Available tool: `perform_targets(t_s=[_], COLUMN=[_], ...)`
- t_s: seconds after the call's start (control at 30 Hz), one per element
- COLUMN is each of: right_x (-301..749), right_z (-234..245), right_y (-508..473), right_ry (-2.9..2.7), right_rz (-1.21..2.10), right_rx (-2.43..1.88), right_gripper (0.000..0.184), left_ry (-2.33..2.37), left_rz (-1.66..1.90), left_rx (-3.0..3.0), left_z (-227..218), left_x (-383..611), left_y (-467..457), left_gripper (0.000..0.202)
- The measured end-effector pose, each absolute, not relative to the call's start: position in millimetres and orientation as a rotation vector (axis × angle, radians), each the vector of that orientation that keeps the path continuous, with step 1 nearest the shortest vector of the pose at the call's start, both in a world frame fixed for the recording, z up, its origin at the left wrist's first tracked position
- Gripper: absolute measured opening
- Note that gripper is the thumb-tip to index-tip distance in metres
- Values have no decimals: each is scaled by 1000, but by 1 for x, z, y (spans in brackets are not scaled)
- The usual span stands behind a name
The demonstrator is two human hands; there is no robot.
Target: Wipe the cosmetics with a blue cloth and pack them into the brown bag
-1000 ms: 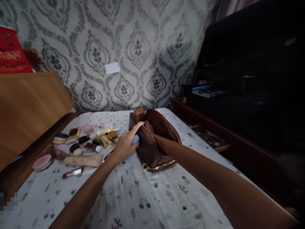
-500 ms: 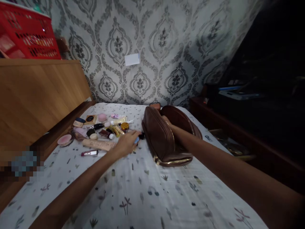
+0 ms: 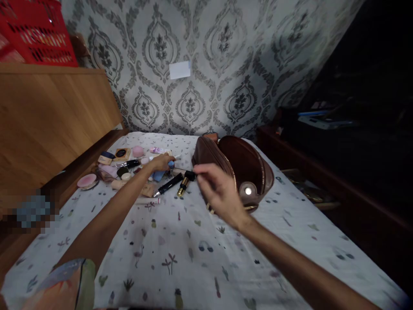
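Note:
On a patterned white bedsheet (image 3: 180, 241) lies a brown leather pouch (image 3: 245, 168), open, with a small round shiny thing inside. My right hand (image 3: 219, 193) hovers in front of the pouch, fingers pinched on the cap end of a black and gold tube (image 3: 183, 183) that lies on the sheet. A black pen-like stick (image 3: 167, 186) lies beside it. My left hand (image 3: 161, 162) reaches into the scattered cosmetics (image 3: 129, 165) and closes on a blue item (image 3: 159, 174).
A wooden headboard (image 3: 48, 125) rises at left with a red basket (image 3: 35, 32) on top. A pink compact (image 3: 86, 181) lies near the bed's left edge. Dark furniture (image 3: 338, 155) stands along the right. Patterned wallpaper lies behind.
My right hand came out of the pouch and moved left to the black and gold tube. My left hand carried the blue item back into the cosmetics pile. The pouch now lies open.

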State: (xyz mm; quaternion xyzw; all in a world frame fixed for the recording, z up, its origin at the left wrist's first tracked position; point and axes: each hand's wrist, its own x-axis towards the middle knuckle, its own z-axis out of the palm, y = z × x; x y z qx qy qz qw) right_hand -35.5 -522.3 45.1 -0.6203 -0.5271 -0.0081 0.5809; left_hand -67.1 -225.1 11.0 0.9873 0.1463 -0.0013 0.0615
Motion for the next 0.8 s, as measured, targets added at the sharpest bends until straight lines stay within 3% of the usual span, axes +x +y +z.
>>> perform_targets(t_s=[0.2, 0.3, 0.43, 0.57, 0.67, 0.8], right_x=[-66, -57, -55, -60, -61, -59], right_z=[-37, -55, -63, -64, -60, -55], right_y=[-489, -479, -478, -485, -490, -494], right_ry=[-1313, -1288, -1167, -1042, -1033, -1029], right_rz=[253, 270, 218, 239, 349, 548], right_rx=[-1696, -1719, -1632, -1551, -1478, -1341], right_gripper=[40, 39, 36, 52, 62, 60], left_ry=[527, 543, 336, 135, 50, 69], left_rz=[119, 255, 309, 206, 217, 246], left_rx=[2971, 2945, 2698, 2276, 2211, 2147], left_z=[21, 34, 48, 42, 30, 16], left_x=[-85, -104, -136, -164, -178, -189], left_y=[-236, -245, -264, -292, -313, -332], left_gripper=[49, 49, 51, 56, 53, 53])
